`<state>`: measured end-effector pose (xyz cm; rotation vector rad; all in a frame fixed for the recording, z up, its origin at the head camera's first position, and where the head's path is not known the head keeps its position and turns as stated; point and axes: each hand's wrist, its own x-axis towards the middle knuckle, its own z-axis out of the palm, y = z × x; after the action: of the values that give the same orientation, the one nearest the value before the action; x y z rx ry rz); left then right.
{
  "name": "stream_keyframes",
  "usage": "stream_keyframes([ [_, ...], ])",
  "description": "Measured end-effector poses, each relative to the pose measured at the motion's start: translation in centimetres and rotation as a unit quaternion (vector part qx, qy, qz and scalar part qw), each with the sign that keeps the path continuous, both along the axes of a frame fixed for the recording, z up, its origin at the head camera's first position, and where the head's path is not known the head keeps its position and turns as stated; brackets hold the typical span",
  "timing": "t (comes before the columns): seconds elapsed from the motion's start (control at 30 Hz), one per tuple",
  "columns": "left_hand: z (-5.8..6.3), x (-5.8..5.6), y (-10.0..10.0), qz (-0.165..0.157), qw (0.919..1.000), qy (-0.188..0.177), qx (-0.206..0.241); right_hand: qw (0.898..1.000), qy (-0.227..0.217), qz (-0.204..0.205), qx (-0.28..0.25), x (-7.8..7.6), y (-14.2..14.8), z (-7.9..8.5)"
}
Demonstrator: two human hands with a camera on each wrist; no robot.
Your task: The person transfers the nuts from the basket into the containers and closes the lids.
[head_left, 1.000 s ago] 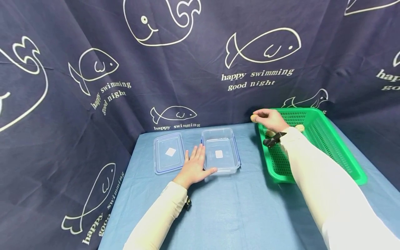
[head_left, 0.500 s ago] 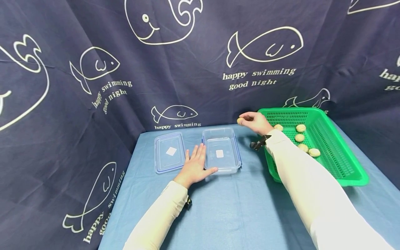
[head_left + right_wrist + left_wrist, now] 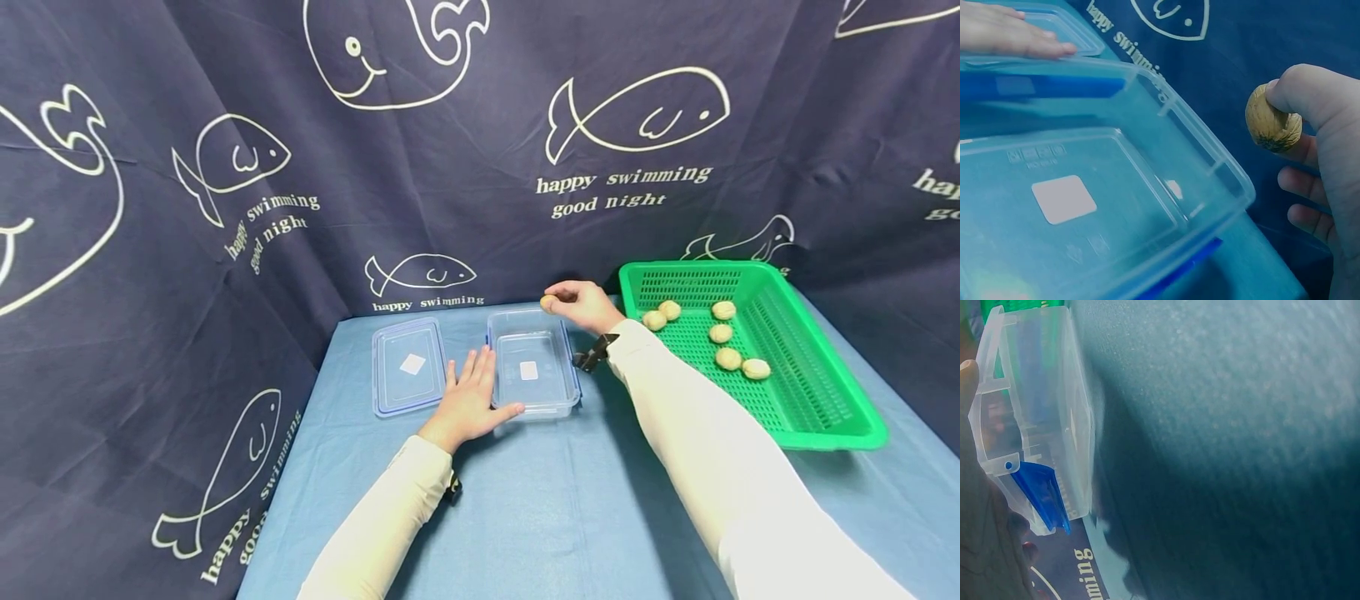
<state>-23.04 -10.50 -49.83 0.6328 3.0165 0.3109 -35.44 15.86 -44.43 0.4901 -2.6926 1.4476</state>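
Your right hand (image 3: 588,307), pinching a wrinkled tan walnut (image 3: 1260,122), has moved left, bringing it near the far end of the clear rectangular plastic container (image 3: 551,409); your left hand (image 3: 468,406), thumb spread, touches its side.

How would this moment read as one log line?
left hand: touches box at left side | right hand: pinches walnut near box's far edge | basket: six walnuts | lid: left of box

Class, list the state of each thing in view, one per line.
Plastic box: upright, uncovered
Blue latches: unfastened
Lid: off, lying flat
Green basket: upright, open-topped
Six walnuts: lying in the basket
Held walnut: pinched by the right hand
Left hand: fingers straight, at the box's near-left corner
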Motion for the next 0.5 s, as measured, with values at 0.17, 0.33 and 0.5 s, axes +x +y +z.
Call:
stream_keyframes([
  [0.17, 0.0, 0.1, -0.1, 0.001, 1.0, 0.003, 0.007, 1.0, -0.005, 0.002, -0.007, 0.1, -1.7, -0.5],
  [0.33, -0.2, 0.1, -0.1, 0.004, 0.9999, 0.002, 0.01, 1.0, -0.003, 0.007, -0.018, 0.2, -3.4, -1.5],
  [0.5, -0.4, 0.0, 0.0, 0.001, 1.0, 0.008, 0.001, 0.999, -0.002, 0.019, -0.03, 0.4, -5.1, -2.2],
])
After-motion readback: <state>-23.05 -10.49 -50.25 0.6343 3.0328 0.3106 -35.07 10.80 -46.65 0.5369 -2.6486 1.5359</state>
